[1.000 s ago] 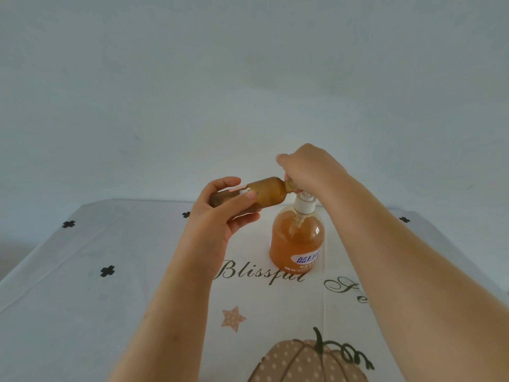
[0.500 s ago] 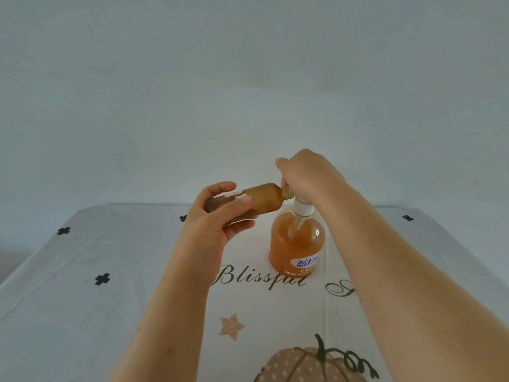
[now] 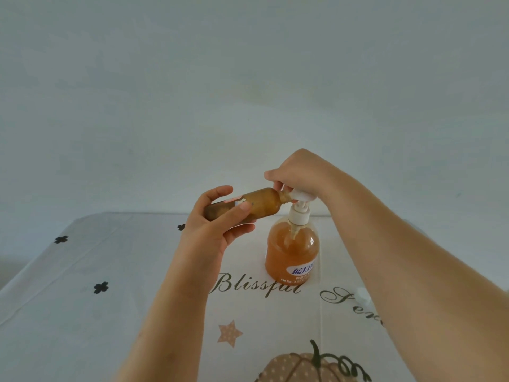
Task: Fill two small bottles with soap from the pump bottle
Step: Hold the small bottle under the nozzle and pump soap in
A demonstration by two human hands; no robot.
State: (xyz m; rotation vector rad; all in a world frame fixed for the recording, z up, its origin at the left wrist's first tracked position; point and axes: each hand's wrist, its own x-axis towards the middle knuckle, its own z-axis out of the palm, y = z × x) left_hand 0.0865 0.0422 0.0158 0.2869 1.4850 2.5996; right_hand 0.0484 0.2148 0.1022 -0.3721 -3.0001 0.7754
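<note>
Left hand (image 3: 217, 227) is wrapping its fingers round a small bottle (image 3: 261, 204), holding it up, tipped on its side. The bottle's mouth is touching the white pump top (image 3: 302, 196) of the pump bottle (image 3: 292, 252). Right hand (image 3: 298, 173) is curling its fingers over that pump top. The pump bottle is standing on the tablecloth (image 3: 82, 271) with orange soap inside. A little white thing (image 3: 363, 296) is lying beside the right arm.

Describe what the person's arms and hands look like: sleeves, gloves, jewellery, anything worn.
Nothing worn shows. The left hand and right hand are bare: no gloves, no rings on the fingers that show. The left forearm and right forearm are bare as far as the frame shows, with no sleeve, watch or bracelet in view.
</note>
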